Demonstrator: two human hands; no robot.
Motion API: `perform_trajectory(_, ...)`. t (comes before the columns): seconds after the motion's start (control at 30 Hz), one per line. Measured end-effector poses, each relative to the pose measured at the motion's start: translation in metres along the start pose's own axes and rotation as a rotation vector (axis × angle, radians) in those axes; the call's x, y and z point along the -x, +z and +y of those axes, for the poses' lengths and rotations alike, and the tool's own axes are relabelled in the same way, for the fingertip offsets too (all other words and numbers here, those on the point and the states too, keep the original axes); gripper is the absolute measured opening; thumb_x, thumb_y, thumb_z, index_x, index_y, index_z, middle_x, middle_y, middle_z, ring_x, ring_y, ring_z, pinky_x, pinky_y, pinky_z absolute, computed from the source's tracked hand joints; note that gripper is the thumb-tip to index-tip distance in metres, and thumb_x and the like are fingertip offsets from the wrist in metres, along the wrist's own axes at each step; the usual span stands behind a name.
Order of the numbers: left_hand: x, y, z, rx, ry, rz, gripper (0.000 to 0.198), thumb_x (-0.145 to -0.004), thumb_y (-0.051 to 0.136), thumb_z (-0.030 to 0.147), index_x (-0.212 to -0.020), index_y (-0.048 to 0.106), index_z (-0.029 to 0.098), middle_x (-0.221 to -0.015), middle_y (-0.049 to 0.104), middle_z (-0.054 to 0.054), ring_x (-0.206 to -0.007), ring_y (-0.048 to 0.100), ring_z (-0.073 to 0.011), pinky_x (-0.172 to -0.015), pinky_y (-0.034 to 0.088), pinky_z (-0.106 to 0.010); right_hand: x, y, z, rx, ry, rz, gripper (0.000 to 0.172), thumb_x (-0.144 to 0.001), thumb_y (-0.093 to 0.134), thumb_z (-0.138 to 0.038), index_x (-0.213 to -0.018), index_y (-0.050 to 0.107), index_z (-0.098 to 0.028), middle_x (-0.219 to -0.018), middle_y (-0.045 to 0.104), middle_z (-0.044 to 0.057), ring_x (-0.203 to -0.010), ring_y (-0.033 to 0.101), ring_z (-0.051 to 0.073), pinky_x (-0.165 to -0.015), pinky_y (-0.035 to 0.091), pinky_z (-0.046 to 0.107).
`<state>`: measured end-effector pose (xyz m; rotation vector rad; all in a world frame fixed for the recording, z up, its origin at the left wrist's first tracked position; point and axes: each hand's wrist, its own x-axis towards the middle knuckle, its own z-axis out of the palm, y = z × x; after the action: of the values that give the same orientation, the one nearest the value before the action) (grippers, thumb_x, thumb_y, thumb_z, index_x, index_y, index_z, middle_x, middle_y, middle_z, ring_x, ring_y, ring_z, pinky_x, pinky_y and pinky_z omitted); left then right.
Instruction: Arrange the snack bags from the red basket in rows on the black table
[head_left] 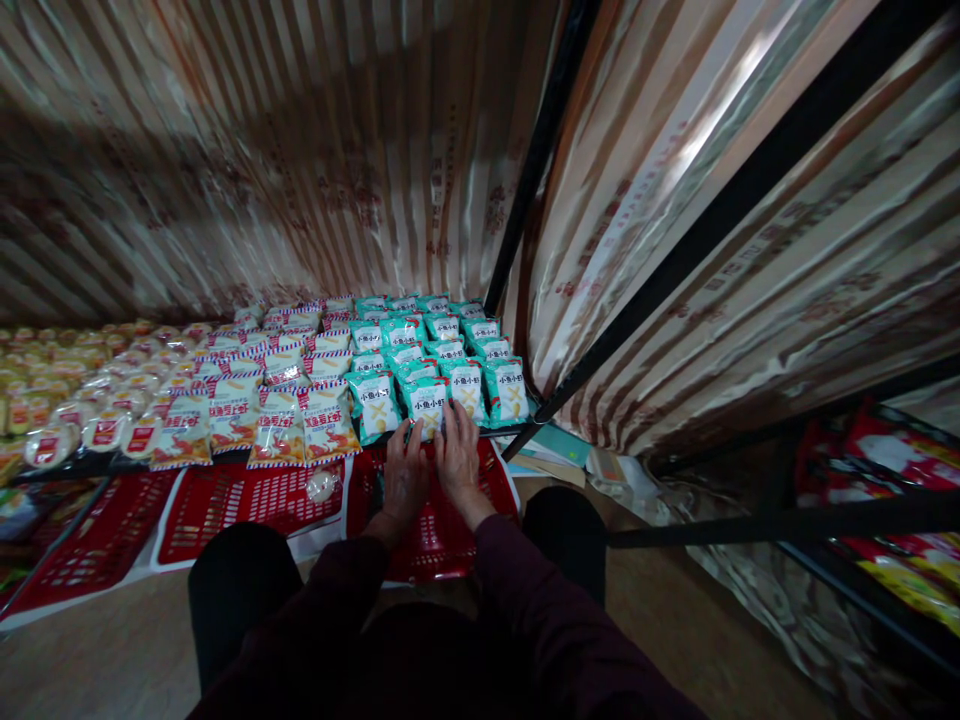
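Note:
Several rows of small teal and white snack packets stand on a dark shelf. Both hands are at the front row, above a red basket. My left hand touches the lower edge of one teal packet, its fingers pointing up and slightly apart. Beside it, my right hand rests its fingertips on the lower part of that packet and its right neighbour. The fingers of the right hand are apart, and neither hand is wrapped round a packet.
Orange and white packets and round wrapped items fill the shelf to the left. More red baskets sit below. A black frame bar slants across the right, near striped sheeting and red packages.

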<state>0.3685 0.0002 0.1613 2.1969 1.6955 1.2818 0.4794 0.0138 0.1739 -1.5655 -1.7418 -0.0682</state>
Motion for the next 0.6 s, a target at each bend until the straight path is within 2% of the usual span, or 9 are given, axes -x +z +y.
perform_trajectory(0.17, -0.001, -0.001, -0.003, -0.029, 0.009, 0.03, 0.045, -0.087, 0.04, 0.012, -0.131, 0.047, 0.015, -0.128, 0.049, -0.018, -0.118, 0.049, -0.0263, -0.096, 0.046, -0.047, 0.003, 0.001, -0.003, 0.083, -0.003, -0.033, 0.051, -0.095, 0.036, -0.032, -0.143, 0.033, -0.014, -0.147, 0.037, 0.015, -0.136, 0.029, 0.025, -0.107, 0.03, 0.044)
perform_trajectory(0.37, -0.003, -0.003, -0.008, -0.08, 0.083, 0.014, 0.043, -0.088, 0.04, 0.013, -0.13, 0.048, 0.014, -0.127, 0.05, -0.019, -0.12, 0.048, -0.0267, -0.097, 0.046, -0.047, 0.0, 0.009, 0.002, 0.16, -0.077, 0.021, 0.058, -0.094, 0.04, -0.04, -0.144, 0.03, -0.013, -0.152, 0.027, 0.016, -0.142, 0.014, 0.029, -0.109, 0.023, 0.05)
perform_trajectory(0.5, -0.003, -0.003, -0.01, -0.129, 0.124, 0.062, 0.041, -0.089, 0.041, 0.014, -0.129, 0.049, 0.013, -0.13, 0.05, -0.018, -0.129, 0.04, -0.0284, -0.102, 0.039, -0.05, -0.002, 0.016, 0.009, 0.184, -0.098, 0.033, 0.06, -0.093, 0.042, -0.043, -0.144, 0.03, -0.015, -0.152, 0.027, 0.016, -0.143, 0.012, 0.03, -0.11, 0.02, 0.053)
perform_trajectory(0.6, -0.003, -0.002, -0.01, -0.153, 0.13, 0.091, 0.04, -0.089, 0.043, 0.017, -0.129, 0.049, 0.015, -0.136, 0.046, -0.018, -0.136, 0.031, -0.03, -0.105, 0.035, -0.051, -0.002, 0.019, 0.012, 0.194, -0.087, 0.025, 0.062, -0.091, 0.045, -0.046, -0.144, 0.03, -0.017, -0.154, 0.019, 0.016, -0.143, 0.007, 0.033, -0.109, 0.019, 0.056)
